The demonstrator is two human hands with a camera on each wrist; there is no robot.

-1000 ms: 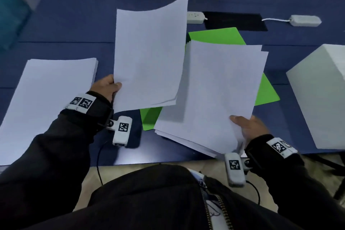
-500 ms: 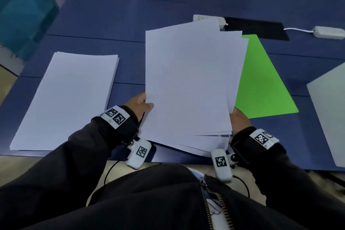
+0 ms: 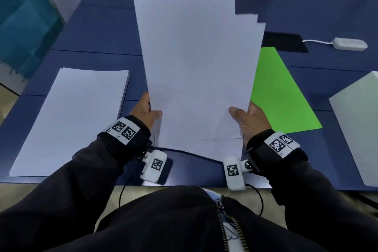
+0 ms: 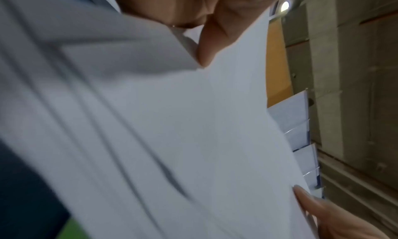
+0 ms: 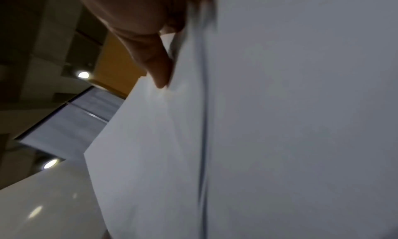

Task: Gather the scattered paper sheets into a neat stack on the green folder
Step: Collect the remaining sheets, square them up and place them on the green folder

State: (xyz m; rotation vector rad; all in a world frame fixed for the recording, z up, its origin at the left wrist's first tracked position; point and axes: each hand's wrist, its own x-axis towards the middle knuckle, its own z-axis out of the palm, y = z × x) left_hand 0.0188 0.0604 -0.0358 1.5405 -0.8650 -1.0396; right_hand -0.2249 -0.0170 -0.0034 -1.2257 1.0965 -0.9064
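Observation:
I hold a bundle of white paper sheets (image 3: 198, 67) upright above the blue table, its top edges stepped and uneven. My left hand (image 3: 146, 111) grips the bundle's lower left edge, thumb on the front. My right hand (image 3: 248, 117) grips the lower right edge the same way. In the left wrist view the sheets (image 4: 172, 132) fill the frame, blurred, with fingers (image 4: 206, 43) behind them. The right wrist view shows the sheets (image 5: 280, 123) and one finger (image 5: 157, 63) against them. The green folder (image 3: 280, 96) lies flat on the table to the right, partly hidden by the bundle.
A second pile of white sheets (image 3: 69, 120) lies flat on the blue table (image 3: 98, 32) at the left. A white box (image 3: 360, 125) stands at the right edge. A white power adapter (image 3: 349, 44) and a black mat (image 3: 284, 42) lie at the back right.
The two separate handfuls of sheets came together into one bundle. Both hands now hold it by its lower edges and have lifted it upright, off the green folder.

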